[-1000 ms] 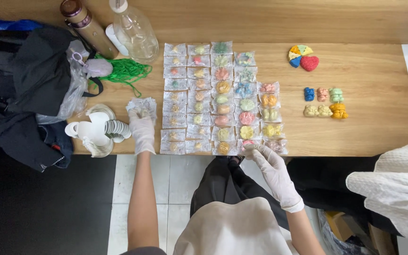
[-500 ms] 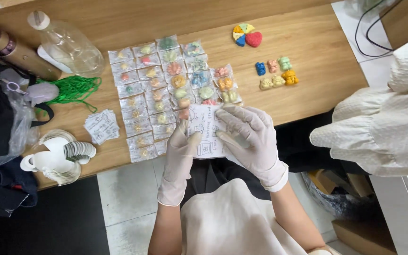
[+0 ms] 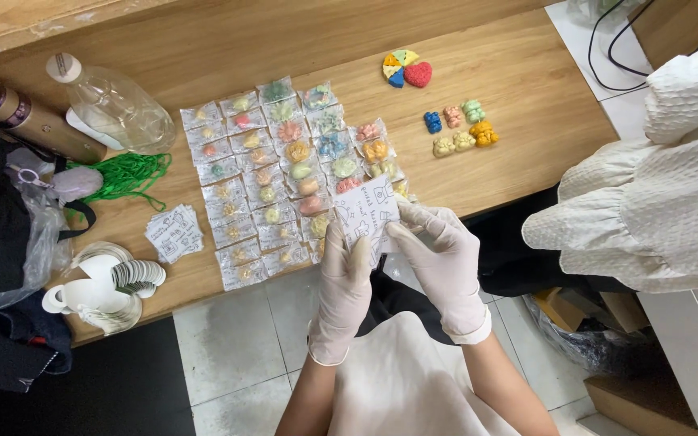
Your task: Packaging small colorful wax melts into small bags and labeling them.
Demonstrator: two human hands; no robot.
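A: What are the two gloved hands doing?

B: The left hand (image 3: 344,278) and the right hand (image 3: 444,257) both grasp a small white printed card (image 3: 367,215), pinching it by its lower edge from either side. The card is held up just over the near edge of the tabletop (image 3: 527,137), at about 5 o'clock of the grid of small clear packets (image 3: 288,173).

A: What is in the packets?

B: Each holds a little coloured shape, pink, yellow, green or blue; finer detail I cannot tell.

A: And elsewhere?

B: At 9 o'clock of the card lies a small stack of similar cards (image 3: 174,232). Farther toward 9 o'clock sits a pile of white round pieces (image 3: 103,282). At 10 o'clock are green cord (image 3: 127,173), a clear plastic bottle (image 3: 115,105) lying on its side and a brown flask (image 3: 30,121). At 2 o'clock stand loose coloured figures (image 3: 462,129), with a multicoloured disc and red heart (image 3: 407,69) beyond them at 1 o'clock. A person in a white garment (image 3: 656,194) is at 3 o'clock.
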